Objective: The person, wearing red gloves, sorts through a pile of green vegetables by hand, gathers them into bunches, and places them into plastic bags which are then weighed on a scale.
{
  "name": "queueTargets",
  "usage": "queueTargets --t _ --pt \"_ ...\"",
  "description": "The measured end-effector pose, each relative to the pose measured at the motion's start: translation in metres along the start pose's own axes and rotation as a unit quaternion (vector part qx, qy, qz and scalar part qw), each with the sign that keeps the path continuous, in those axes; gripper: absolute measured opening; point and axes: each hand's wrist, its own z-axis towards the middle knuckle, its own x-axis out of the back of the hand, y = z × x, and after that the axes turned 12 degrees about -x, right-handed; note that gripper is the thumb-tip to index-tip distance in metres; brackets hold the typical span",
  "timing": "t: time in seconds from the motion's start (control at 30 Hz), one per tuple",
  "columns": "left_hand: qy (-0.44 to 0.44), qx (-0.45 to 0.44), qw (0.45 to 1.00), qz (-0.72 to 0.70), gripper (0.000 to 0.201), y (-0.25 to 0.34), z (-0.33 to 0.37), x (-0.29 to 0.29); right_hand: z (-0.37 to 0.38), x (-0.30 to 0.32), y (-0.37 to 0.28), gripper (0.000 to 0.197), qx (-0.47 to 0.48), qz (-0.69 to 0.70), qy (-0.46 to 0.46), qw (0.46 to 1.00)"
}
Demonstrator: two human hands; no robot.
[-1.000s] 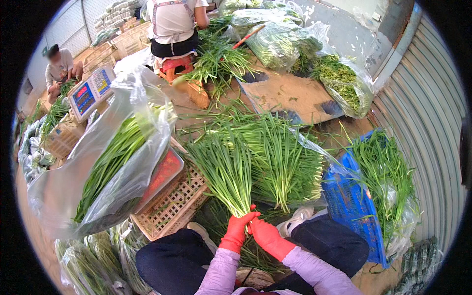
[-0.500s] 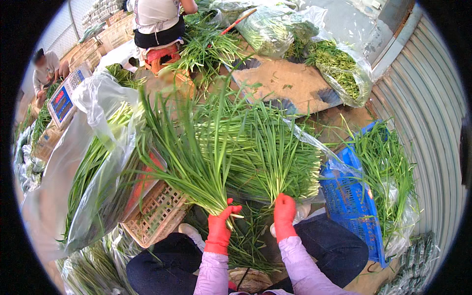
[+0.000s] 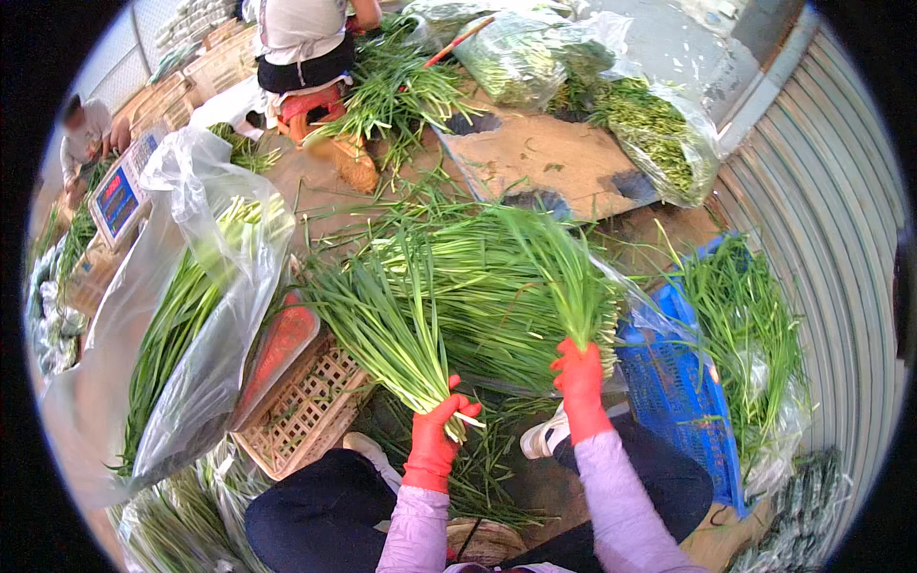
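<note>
My left hand point(image 3: 437, 435), in a red glove, is closed around the pale stem ends of a bunch of garlic chives point(image 3: 406, 349), whose green leaves fan away to the upper left. A smaller bunch of chives point(image 3: 569, 296) is gripped by its stems in my red-gloved right hand point(image 3: 580, 377); its leaves are blurred by motion. Beyond both hands lies a broad heap of chives point(image 3: 478, 315) on clear plastic. The held bunches overlap this heap in view, and whether their leaves touch it I cannot tell.
A blue crate point(image 3: 673, 406) with loose chives stands at right. At left are a tan basket point(image 3: 306, 406), a red tray point(image 3: 277, 349), an open plastic bag of chives point(image 3: 181, 334) and a scale point(image 3: 122, 199). Two people point(image 3: 301, 43) work farther off. Corrugated metal walls the right side.
My right hand has moved right and farther away, carrying its bunch off the heap's middle. The left hand has shifted slightly right and nearer, and its bunch's leaves have dropped lower.
</note>
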Motion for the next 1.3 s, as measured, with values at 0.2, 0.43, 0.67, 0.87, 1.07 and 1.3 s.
queueTargets --t 0.2,0.43,0.67,0.87,1.07,1.3 --pt "-0.055 -0.019 0.998 0.008 0.051 0.027 -0.024 -0.036 -0.045 0.042 -0.037 0.034 -0.085 0.06 -0.135 0.985" --pt "-0.059 -0.016 0.998 0.018 0.051 0.034 -0.039 -0.035 -0.089 0.062 -0.041 0.032 -0.12 -0.052 -0.178 0.975" --pt "0.033 0.093 0.992 -0.074 0.035 0.009 -0.078 -0.024 -0.13 0.071 -0.028 0.027 -0.075 0.137 -0.164 0.974" --pt "-0.089 0.152 0.975 -0.134 0.031 -0.04 -0.083 0.029 -0.189 0.031 0.017 0.021 -0.104 0.14 -0.316 0.933" --pt "-0.157 0.162 0.972 -0.063 0.037 -0.05 -0.092 0.024 -0.204 -0.003 0.08 0.039 0.337 -0.315 -0.002 0.887" --pt "-0.195 0.123 0.969 0.085 0.032 -0.041 -0.088 0.039 -0.208 0.038 0.041 0.042 0.304 -0.369 -0.232 0.847"
